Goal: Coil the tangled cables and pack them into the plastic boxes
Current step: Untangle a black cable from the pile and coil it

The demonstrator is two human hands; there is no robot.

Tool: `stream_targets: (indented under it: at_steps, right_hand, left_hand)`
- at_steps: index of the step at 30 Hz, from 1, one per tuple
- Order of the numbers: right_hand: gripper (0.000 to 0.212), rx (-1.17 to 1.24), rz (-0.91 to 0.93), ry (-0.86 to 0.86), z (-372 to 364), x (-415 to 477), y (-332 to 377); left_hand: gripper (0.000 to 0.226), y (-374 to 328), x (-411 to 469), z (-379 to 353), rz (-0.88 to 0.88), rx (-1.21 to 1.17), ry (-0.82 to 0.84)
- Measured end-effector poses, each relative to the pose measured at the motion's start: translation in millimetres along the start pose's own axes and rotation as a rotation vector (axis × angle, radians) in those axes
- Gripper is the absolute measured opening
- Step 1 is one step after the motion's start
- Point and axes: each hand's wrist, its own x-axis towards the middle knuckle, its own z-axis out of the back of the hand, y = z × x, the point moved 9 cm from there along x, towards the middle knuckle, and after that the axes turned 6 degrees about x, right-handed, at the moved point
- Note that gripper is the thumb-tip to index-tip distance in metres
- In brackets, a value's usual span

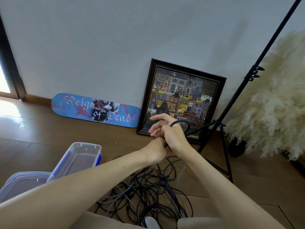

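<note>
Coiling under way: a black cable (179,120) is looped over the loosely open right hand (166,131) and pinched by the curled left hand (156,152). More slack must next be drawn from the tangled cables (145,192) at six o'clock; the plastic boxes (85,143) wait at eight o'clock.
</note>
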Motion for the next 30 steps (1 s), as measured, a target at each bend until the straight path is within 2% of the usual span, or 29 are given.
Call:
stream_targets:
  at_steps: [3,7,10,12,14,16,18,20,24,27,30]
  right_hand:
    - [0.059,-0.176,0.049,-0.018,1.0,0.2,0.7]
    - [0.056,-0.347,0.091,-0.09,19.1,2.1,0.2]
    - [0.049,-0.382,0.077,-0.156,34.6,3.6,-2.0]
    - [0.044,-0.451,0.062,-0.175,41.0,4.6,-5.7]
    - [0.04,-0.567,0.041,-0.157,40.8,5.2,-10.1]
    - [0.031,-0.546,0.0,-0.142,37.7,4.1,-12.2]
    - [0.026,-0.445,-0.042,-0.099,28.7,2.8,-12.2]
    - [0.032,-0.322,-0.093,-0.036,20.5,3.4,-15.5]
    - [0.05,-0.092,-0.363,0.064,13.0,-3.6,-38.9]
    - [0.061,0.025,-0.415,0.026,21.2,-4.8,-40.0]
    - [0.066,0.049,-0.451,-0.041,34.0,-2.7,-44.1]
  left_hand:
    - [0.028,-2.2,0.8,5.3,-0.027,-0.051,0.013]
    - [0.026,3.3,-3.1,-2.4,0.004,-0.116,0.182]
    - [0.025,10.0,-3.0,-5.7,-0.067,-0.001,0.235]
    - [0.025,-0.1,-3.6,1.3,-0.187,0.136,0.163]
    - [0.028,-15.4,-3.2,15.8,-0.343,0.455,-0.009]
    - [0.03,-24.2,-6.7,32.3,-0.44,0.686,-0.178]
    - [0.019,-28.9,-11.0,51.1,-0.515,0.571,-0.253]
    - [0.008,-30.1,-13.1,64.5,-0.518,0.376,-0.244]
    - [0.027,-28.8,-10.6,71.4,-0.412,0.165,-0.201]
    - [0.029,-9.5,-3.0,68.3,-0.291,0.097,-0.103]
    - [0.01,9.5,1.8,69.6,-0.215,-0.088,-0.083]
